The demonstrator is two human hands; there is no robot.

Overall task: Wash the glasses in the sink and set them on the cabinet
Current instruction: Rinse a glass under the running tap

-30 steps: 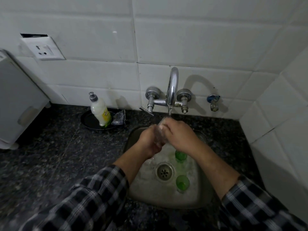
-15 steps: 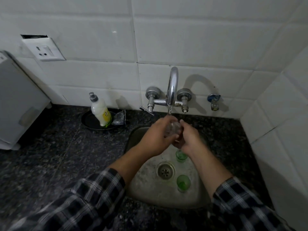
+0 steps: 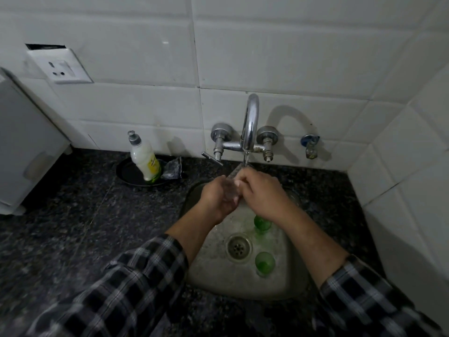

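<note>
left hand [image 3: 215, 196] and right hand [image 3: 263, 194] seemingly hold one glass [image 3: 231, 191].

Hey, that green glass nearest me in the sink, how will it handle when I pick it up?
Probably slippery: the green glass stands in a wet sink. Likely fragile, being glass on hard metal. It looks small and narrow, so a nudge could tip it.

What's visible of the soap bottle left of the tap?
The soap bottle is translucent plastic with pale creamy liquid, a grey push-pull cap and a yellow-green label low down. It stands capped, leaning slightly, in a shallow black dish on the dark speckled counter, near crumpled clear wrapping.
</note>
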